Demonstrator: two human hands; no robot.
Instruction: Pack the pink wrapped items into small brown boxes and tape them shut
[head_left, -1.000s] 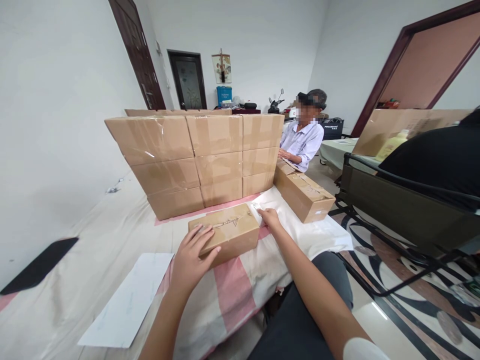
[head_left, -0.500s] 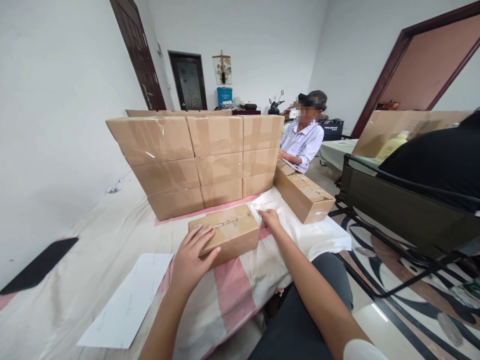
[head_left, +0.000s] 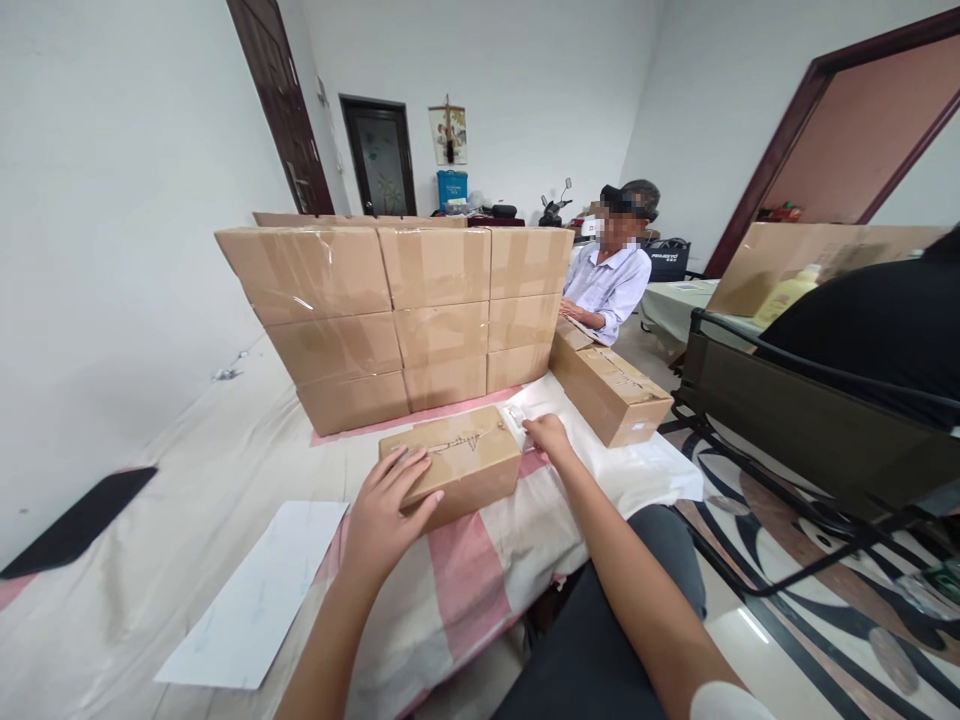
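Note:
A closed cardboard box point(head_left: 465, 455) with dark markings and clear tape on top lies on the cloth in front of me. My left hand point(head_left: 390, 500) rests on its left end, fingers spread over the top and thumb on the near side. At the box's right end, my right hand point(head_left: 547, 436) is closed, pinching a small white piece point(head_left: 516, 420) against or just beside the edge. Its exact kind is too small to tell. Behind the box stands a stack of taped cardboard boxes point(head_left: 442, 325).
A longer cardboard box point(head_left: 615, 390) stands to the right. A white sheet point(head_left: 259, 600) and a dark flat mat point(head_left: 79, 520) lie at left on the striped cloth point(head_left: 472, 580). Beyond the stack sits a person point(head_left: 611, 280). A framed chair point(head_left: 787, 430) is at right.
My right hand has shifted very slightly right, with the white piece still at its fingertips. My left hand stays on the box; the view has tilted a little.

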